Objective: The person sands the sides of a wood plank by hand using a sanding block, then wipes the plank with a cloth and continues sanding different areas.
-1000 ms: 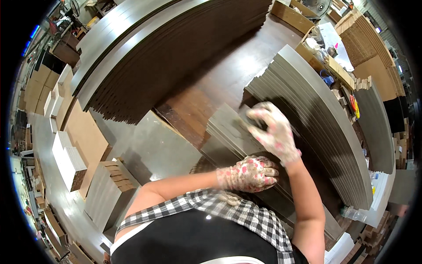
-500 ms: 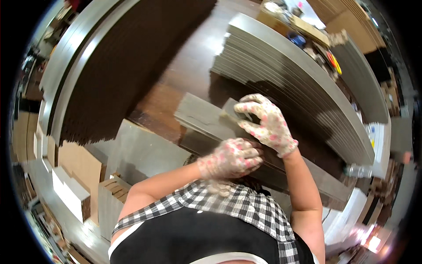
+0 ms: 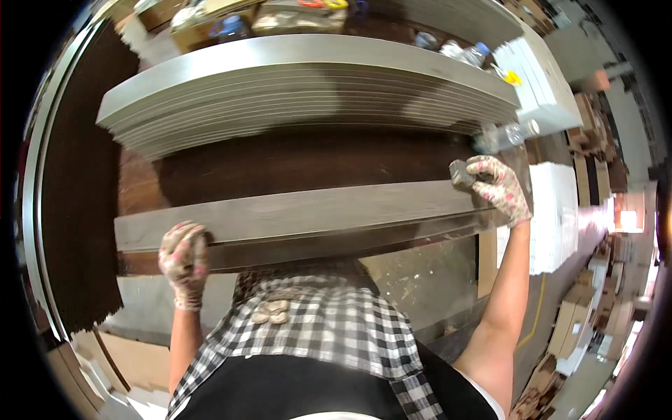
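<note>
A long flat grey board (image 3: 315, 212) lies across in front of me, its near edge toward my body. My right hand (image 3: 502, 189), in a white glove with a pink pattern, pinches a small grey block (image 3: 460, 173) at the board's right end. The block looks like a sanding sponge. In a matching glove, my left hand (image 3: 183, 264) is closed at the left end of the board, by its near edge. A dark patch shows beside its fingers; what they hold, if anything, I cannot make out.
Beyond the board stands a curved-looking stack of grey boards (image 3: 308, 52), with a dark brown tabletop (image 3: 308, 161) between. Another tall stack (image 3: 77, 189) rises at the left. Clear plastic bottles (image 3: 514, 135) lie at the right, near white panels (image 3: 549, 217).
The view has turned, so the board now runs nearly level across. My hands, close together before, have parted: left to the board's left end, right with the block to its right end.
</note>
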Motion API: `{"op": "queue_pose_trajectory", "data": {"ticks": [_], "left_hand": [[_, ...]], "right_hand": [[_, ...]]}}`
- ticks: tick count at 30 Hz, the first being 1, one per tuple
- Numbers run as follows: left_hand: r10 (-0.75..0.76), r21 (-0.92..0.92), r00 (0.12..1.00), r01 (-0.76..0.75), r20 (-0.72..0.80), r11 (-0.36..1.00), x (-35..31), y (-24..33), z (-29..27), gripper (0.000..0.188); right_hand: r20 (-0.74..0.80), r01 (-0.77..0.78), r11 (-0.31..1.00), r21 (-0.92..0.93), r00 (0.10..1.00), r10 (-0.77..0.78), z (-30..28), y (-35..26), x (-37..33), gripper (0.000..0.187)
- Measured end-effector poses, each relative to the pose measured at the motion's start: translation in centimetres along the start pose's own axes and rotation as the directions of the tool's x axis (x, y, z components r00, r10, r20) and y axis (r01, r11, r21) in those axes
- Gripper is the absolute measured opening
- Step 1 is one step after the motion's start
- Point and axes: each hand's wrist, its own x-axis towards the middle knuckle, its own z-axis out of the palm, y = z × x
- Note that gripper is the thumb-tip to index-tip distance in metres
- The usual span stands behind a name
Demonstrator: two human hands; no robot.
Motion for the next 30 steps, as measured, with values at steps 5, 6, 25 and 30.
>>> {"op": "queue_pose_trajectory", "data": {"ticks": [5, 6, 25, 30], "left_hand": [[-0.017, 0.134, 0.999, 0.011, 0.04, 0.991, 0.1, -0.1, 0.5, 0.025], [0.018, 0.15, 0.998, -0.026, 0.055, 0.988, 0.3, 0.7, 0.9, 0.029], [0.067, 0.256, 0.935, -0.164, 0.349, 0.953, 3.9, 6.7, 3.4, 0.061], [0.086, 0.393, 0.975, -0.163, 0.205, 0.905, 4.8, 1.1, -0.3, 0.044]], "right_hand": [[-0.326, -0.341, 0.898, -0.276, 0.913, 0.246, -9.0, 8.9, -2.6, 0.034], [-0.348, -0.286, 0.925, -0.249, 0.918, 0.19, -9.2, 9.1, -2.4, 0.035], [-0.812, -0.16, 0.979, -0.122, 0.583, -0.006, 2.5, 8.4, -11.5, 0.042], [-0.77, -0.216, 0.888, -0.405, 0.605, -0.204, 10.9, 2.6, -9.8, 0.044]]}}
